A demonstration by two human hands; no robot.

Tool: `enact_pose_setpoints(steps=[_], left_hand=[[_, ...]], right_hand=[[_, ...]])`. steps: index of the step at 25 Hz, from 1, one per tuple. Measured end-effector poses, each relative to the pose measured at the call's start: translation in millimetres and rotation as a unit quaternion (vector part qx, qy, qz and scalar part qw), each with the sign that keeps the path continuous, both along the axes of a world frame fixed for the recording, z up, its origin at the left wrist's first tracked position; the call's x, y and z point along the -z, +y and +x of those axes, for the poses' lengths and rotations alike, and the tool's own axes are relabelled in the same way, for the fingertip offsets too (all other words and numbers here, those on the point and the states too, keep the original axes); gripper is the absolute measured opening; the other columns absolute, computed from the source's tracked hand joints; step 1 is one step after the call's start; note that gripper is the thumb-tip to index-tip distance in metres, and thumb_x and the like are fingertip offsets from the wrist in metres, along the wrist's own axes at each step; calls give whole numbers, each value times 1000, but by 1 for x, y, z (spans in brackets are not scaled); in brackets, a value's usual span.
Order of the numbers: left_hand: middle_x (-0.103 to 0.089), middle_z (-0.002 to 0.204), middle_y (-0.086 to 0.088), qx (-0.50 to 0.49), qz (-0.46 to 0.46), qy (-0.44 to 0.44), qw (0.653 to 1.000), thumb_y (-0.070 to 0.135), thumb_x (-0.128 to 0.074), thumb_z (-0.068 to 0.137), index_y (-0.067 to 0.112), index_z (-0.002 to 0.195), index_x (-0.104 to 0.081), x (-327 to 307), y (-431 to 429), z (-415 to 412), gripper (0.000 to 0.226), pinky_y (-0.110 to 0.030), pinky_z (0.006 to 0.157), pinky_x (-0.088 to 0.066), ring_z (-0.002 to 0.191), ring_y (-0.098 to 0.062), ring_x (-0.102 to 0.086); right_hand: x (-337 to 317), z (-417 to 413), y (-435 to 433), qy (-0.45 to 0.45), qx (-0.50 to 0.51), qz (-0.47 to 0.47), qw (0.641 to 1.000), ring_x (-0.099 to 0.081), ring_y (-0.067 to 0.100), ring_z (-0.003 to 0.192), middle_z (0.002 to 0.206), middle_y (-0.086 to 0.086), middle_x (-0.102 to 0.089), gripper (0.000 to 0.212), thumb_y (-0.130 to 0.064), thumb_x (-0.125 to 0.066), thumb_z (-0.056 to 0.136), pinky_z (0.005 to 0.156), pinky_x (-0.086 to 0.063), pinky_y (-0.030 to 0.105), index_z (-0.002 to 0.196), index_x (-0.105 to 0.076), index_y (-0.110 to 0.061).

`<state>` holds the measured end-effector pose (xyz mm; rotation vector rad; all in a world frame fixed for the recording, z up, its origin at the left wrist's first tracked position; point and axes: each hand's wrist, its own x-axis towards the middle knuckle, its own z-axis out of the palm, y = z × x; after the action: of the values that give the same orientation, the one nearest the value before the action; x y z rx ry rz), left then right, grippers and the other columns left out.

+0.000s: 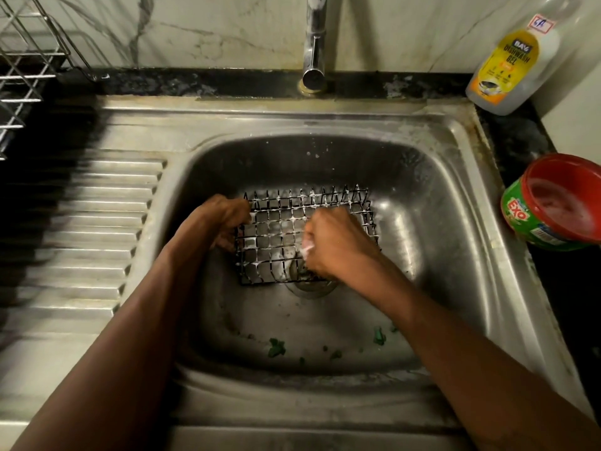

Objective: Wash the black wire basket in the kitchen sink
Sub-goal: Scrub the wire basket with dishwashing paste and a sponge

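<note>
1. Black wire basket [286,229]: rect. grid of thin black wire w/ low upright sides, white suds caught on many crossings. Lies in the sink basin, middle-back; near edge crosses the drain [312,290], far side stops short of the back wall.
2. Sink [432,242]: stainless steel, dull and scuffed, rounded corners; ribbed drainboard [97,229] to the left. Open room in the basin right of the basket and in front of it; green scraps [277,348] lie scattered near the front wall.
3. Left hand [229,219]: fingers curled round the basket's left edge, gripping it.
4. Right hand [338,247]: fingers clenched on a small white soapy wad [308,246], held against the mesh; what the wad is made of, can't tell.
5. Tap [314,43]: chrome tube, spout above the back rim.
6. Surface [517,141]: black stone, right of the sink. Carries a dishwash gel bottle [517,56], clear plastic w/ yellow label, at the back; also a round tub [549,203], red rim, green label, pinkish contents, just beside the sink's edge.
7. Wire rack [26,60]: chrome, back left.
</note>
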<state>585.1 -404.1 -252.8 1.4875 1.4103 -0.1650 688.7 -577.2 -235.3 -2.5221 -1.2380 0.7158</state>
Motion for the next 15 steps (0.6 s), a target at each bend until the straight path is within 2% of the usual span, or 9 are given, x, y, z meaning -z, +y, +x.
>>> enact_pose_setpoints(steps=[1, 3, 6, 9, 11, 13, 15], left_hand=[[-58, 129, -34, -2, -7, 0, 1000, 9, -54, 101, -8, 132, -53, 0, 0, 1, 36, -54, 98, -53, 120, -50, -59], [-63, 121, -30, 5, -20, -14, 1000, 8, -53, 100, -8, 133, -54, 1, 2, 1, 37, -54, 97, -52, 121, -48, -60], [-59, 105, -22, 23, -29, -11, 999, 7, -52, 100, -8, 133, -55, 3, 3, 0, 37, -54, 96, -53, 121, -48, -60], [-62, 122, -31, 37, -20, -4, 999, 8, -53, 100, -4, 123, -58, 8, 4, 0, 27, -53, 92, -54, 121, -49, -59], [-55, 133, -35, 39, 0, 19, 999, 10, -56, 99, 1, 108, -56, 11, 4, 0, 12, -51, 84, -54, 121, -50, -57], [-53, 135, -35, 27, -8, 15, 999, 13, -56, 98, 1, 111, -56, 18, 9, 0, 18, -52, 83, -55, 119, -51, -58], [-56, 129, -35, 22, -18, 13, 1000, 14, -56, 98, -2, 121, -56, 21, 10, 0, 28, -55, 91, -56, 114, -50, -61]], right_hand=[[-4, 11, -6, -18, 9, -39, 999, -67, 22, 86, 95, 7, -65, 18, -5, -77, 83, 77, -58, 30, 98, -68, -8], [-8, 38, -20, -53, 64, -72, 994, -67, 24, 90, 105, 12, -67, 24, -9, -79, 79, 78, -54, 27, 102, -71, -10], [-10, 43, -25, -57, 71, -58, 994, -65, 23, 87, 107, 9, -66, 28, -9, -81, 77, 72, -50, 25, 103, -71, -11], [-10, -8, -7, -7, 10, -20, 1000, -59, 18, 81, 97, 3, -60, 24, -7, -79, 81, 63, -50, 23, 100, -65, -10], [-10, -35, 3, 37, -51, 27, 998, -63, 18, 83, 96, 4, -62, 24, -7, -79, 81, 71, -58, 28, 100, -65, -10], [-8, -39, 7, 34, -73, 51, 995, -65, 18, 83, 95, 5, -63, 23, -5, -79, 82, 75, -60, 32, 99, -64, -10], [-6, -19, 5, 8, -30, 34, 999, -65, 18, 80, 93, 5, -65, 21, 0, -76, 83, 75, -60, 30, 97, -64, -9]])
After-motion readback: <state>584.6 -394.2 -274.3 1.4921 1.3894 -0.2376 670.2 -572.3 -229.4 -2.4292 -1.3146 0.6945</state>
